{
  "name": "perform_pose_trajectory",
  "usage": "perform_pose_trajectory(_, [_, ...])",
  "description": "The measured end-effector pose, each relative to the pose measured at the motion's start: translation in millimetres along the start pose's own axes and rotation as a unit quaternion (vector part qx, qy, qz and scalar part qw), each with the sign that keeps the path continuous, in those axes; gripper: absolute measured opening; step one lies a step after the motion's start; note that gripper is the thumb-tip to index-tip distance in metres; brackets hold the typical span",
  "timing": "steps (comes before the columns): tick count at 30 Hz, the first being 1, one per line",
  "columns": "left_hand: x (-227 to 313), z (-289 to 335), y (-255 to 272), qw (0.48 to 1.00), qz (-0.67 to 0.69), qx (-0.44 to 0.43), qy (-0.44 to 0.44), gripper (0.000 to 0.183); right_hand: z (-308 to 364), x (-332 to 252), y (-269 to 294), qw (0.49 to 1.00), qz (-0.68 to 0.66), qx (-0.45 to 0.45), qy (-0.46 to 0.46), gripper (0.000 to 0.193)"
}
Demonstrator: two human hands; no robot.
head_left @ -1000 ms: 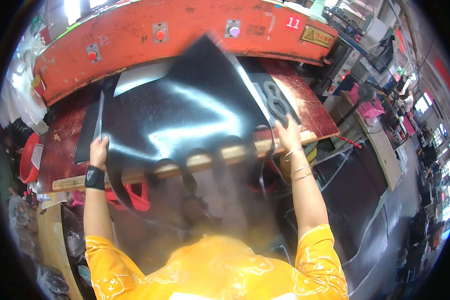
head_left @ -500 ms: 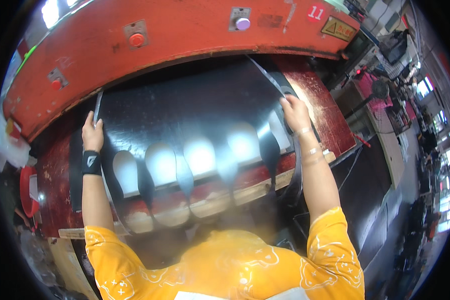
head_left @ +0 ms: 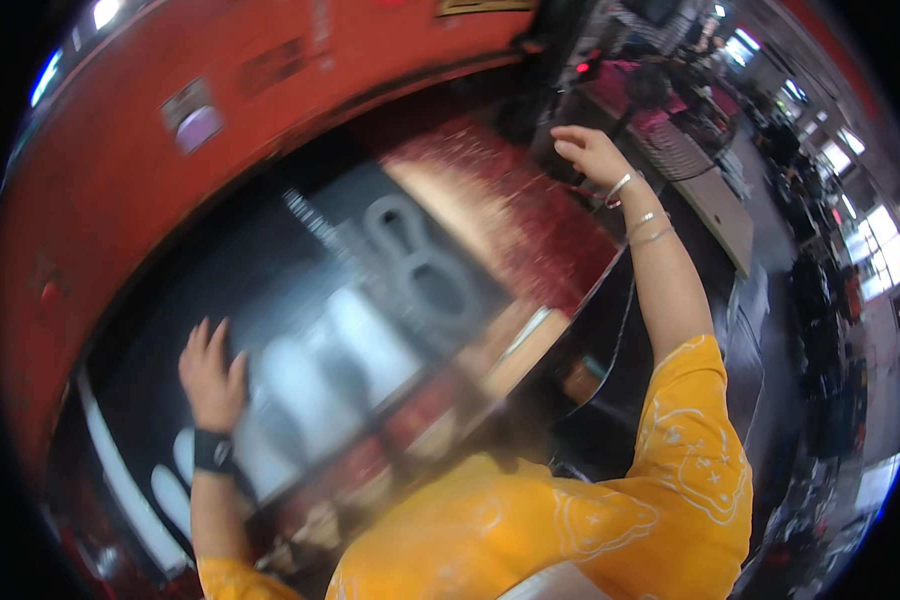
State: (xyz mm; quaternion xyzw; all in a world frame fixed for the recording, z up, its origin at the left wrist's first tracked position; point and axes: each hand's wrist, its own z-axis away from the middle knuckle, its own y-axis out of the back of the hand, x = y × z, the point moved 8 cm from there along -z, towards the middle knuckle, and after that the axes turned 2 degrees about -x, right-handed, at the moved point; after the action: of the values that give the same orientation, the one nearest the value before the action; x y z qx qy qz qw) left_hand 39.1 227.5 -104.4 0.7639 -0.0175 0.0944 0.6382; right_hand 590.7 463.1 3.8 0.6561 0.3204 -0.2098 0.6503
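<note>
Left hand: our left hand (head_left: pixel 212 378) has its fingers fanned apart and pinches nothing; it is over the black sheet (head_left: pixel 232 283), but we cannot tell whether the palm presses it.
Right hand: our right hand (head_left: pixel 592 155) is lifted off to the far side, its thumb apart from loosely bent fingers, with nothing seen between them.
Black sheet: it lies beneath and ahead of our left hand, well apart from our right one; pale rounded cut-outs (head_left: pixel 372 335) run along its near part, just right of our left fingers.
Handling: we would do best to keep the left palm flat and light, smoothing outward, with fingertips clear of the thin strips between cut-outs, which could stretch or fold.
Grey sole-shaped outline: this piece (head_left: pixel 417 262) lies between our two hands; we should avoid nudging it.
Red board: the worn red board (head_left: pixel 560 232) spreads below our right hand, a wooden edge (head_left: pixel 526 356) nearer us.
Orange-red machine: its beam (head_left: pixel 90 205) stands beyond our left hand.
Room: a cluttered workshop stretches past our right hand.
</note>
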Motion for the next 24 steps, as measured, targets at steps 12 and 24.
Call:
perform_pose_trajectory(12, [-25.8,35.7,-21.6,0.921,-0.140,0.022,0.364,0.042,-274.6,154.6,236.1,0.955,-0.006,0.293,0.049,0.063])
perform_pose_trajectory(24, [-80.9,67.8,-47.4,0.905,-0.176,0.084,0.377,0.041,-392.1,176.4,280.2,0.942,0.095,0.305,-0.103,0.073])
